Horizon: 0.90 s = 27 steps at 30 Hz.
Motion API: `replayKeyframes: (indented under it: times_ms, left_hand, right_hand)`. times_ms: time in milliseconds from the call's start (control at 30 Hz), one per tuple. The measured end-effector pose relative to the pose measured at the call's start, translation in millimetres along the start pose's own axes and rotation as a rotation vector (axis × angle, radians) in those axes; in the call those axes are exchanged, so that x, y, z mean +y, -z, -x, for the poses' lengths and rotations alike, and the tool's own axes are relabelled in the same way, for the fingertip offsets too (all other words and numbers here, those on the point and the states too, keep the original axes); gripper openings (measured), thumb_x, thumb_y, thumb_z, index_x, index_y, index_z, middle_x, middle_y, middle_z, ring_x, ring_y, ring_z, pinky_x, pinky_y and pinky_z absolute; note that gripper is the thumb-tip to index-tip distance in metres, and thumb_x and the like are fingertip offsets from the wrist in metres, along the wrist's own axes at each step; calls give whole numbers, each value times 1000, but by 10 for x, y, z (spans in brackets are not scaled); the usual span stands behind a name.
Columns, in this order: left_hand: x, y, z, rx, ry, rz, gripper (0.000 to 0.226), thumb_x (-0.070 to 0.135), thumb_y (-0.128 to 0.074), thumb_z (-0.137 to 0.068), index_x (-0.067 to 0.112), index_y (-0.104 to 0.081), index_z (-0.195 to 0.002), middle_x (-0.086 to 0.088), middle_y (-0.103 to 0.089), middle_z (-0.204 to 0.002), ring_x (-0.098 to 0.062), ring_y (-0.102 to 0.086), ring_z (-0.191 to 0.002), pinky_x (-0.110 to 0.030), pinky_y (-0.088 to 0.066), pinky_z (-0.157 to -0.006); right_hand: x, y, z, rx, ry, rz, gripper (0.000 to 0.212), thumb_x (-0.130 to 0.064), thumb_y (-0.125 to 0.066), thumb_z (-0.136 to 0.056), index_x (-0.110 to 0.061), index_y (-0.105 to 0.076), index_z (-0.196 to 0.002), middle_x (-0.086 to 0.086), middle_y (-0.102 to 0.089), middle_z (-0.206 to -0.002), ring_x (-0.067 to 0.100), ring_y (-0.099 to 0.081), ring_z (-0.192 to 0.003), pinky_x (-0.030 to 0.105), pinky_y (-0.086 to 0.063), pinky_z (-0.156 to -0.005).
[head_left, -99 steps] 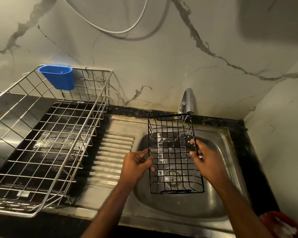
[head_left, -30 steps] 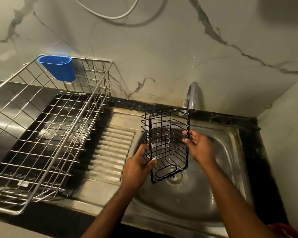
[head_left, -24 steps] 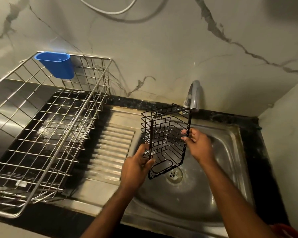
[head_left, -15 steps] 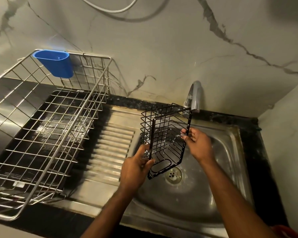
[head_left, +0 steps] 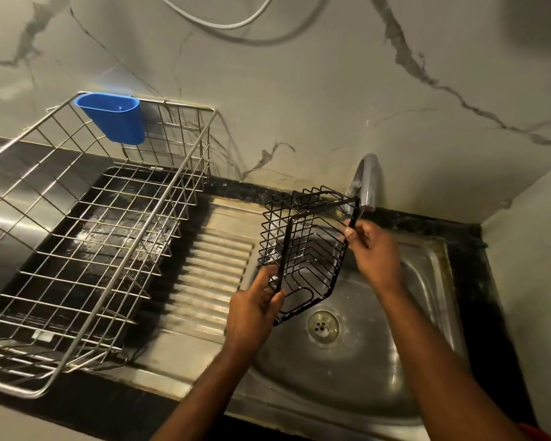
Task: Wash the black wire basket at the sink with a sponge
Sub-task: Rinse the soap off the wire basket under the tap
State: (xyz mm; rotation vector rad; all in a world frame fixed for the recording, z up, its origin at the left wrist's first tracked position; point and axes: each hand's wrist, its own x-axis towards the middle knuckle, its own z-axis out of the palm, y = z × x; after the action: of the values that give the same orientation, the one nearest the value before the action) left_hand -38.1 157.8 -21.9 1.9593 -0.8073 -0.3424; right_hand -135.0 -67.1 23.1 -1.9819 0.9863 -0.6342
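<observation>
Black wire basket [head_left: 303,249] up over the sink [head_left: 427,313] basin, tilted on edge, long axis running from near-left up to the tap [head_left: 366,183]. Left hand [head_left: 252,313] fingers clamped on the low rim, right hand [head_left: 372,253] pinching the high corner. No sponge anywhere, probably needs grabbing.

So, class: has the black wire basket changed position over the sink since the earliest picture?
Yes. The black wire basket has tipped from flat above the round drain to tilted, its far corner now near the grey tap.
</observation>
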Motion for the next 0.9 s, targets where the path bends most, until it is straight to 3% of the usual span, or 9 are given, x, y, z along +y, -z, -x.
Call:
replayKeyframes:
  times_ms: [100,233,367,533,700,800,900]
  left_hand:
    - [-24,-27,16,-10,3,-2,47,20,-72,-94,46,-48,-124,3,-80,-85,-6,-76,-74,-42,-64,-65]
    - [-19,-46,28,-19,-12,0,46,19,-71,-95,44,-47,-125,2,-79,-82,-8,-76,-74,-41,-64,-64]
    - [-28,-47,23,-30,-29,5,42,24,-71,-94,44,-47,-122,2,-75,-75,-9,-75,-70,-40,-62,-59]
    - [23,-33,29,-35,-67,-20,36,28,-70,-95,41,-48,-121,2,-70,-67,-9,-68,-57,-33,-59,-53]
    - [118,-29,28,-25,-65,43,38,16,-68,-94,41,-52,-118,2,-71,-71,-11,-70,-60,-37,-61,-55]
    - [145,-28,17,-20,-39,106,43,12,-66,-92,44,-51,-117,-2,-72,-71,-21,-71,-60,-41,-59,-53]
    - [147,-14,27,-27,-40,109,48,9,-67,-92,47,-50,-117,-3,-73,-72,-21,-72,-62,-41,-60,-55]
  right_hand:
    - [22,15,-78,35,3,0,20,-26,-54,-100,-18,-68,-111,-7,-70,-100,10,-67,-92,19,-48,-71]
    - [51,6,-134,60,-50,-95,24,-28,-47,-103,-23,-67,-116,-5,-72,-108,13,-70,-95,41,-56,-88]
    - [0,15,-150,84,-75,-251,23,-25,-46,-104,-36,-65,-95,-3,-73,-101,19,-69,-95,47,-57,-89]
    - [-1,-14,-176,36,-30,-195,15,-26,-60,-98,-28,-68,-110,-6,-74,-103,10,-69,-99,36,-57,-89]
    - [22,-102,-138,106,40,48,20,-30,-69,-91,-18,-67,-108,-6,-71,-94,-1,-64,-84,14,-47,-73]
    - [39,-156,-94,57,15,63,24,-27,-71,-90,-18,-64,-111,-5,-71,-101,5,-66,-92,20,-51,-79]
    - [21,-126,-99,25,6,120,16,-28,-64,-95,-18,-65,-107,-8,-70,-94,-3,-63,-82,7,-43,-63]
